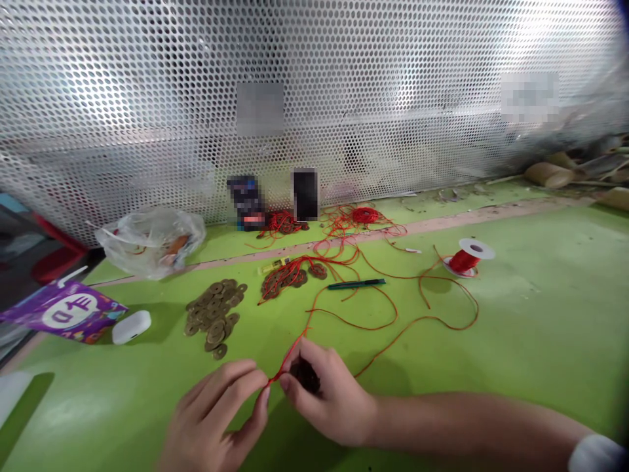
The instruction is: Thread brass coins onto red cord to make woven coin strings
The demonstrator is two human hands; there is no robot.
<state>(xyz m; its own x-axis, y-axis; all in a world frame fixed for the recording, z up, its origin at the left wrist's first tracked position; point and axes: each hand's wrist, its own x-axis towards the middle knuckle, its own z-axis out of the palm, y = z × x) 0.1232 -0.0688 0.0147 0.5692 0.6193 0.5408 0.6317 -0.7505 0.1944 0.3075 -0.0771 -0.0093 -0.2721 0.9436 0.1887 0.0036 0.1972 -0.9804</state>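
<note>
Between thumb and fingertips, my left hand [223, 406] pinches a red cord [289, 354] near the front of the table. My right hand [329, 387] closes on the same cord just to the right, and dark round coins [305, 375] show partly inside its curled fingers. The cord runs up from the fingers toward the middle of the table. To the left of the hands lies a pile of brass-coloured coins with holes [213, 314]. Farther back, a bunch of coins strung on red cord [285, 278] rests beside a dark green pen-like tool [356, 284].
A spool of red cord [464, 259] stands at right on the green table [540, 328]. A yellow cutter [274, 265], two phones, a clear plastic bag [150, 242], a purple packet [69, 311] and a white case [132, 327] are around. A perforated metal screen [344, 98] rises behind.
</note>
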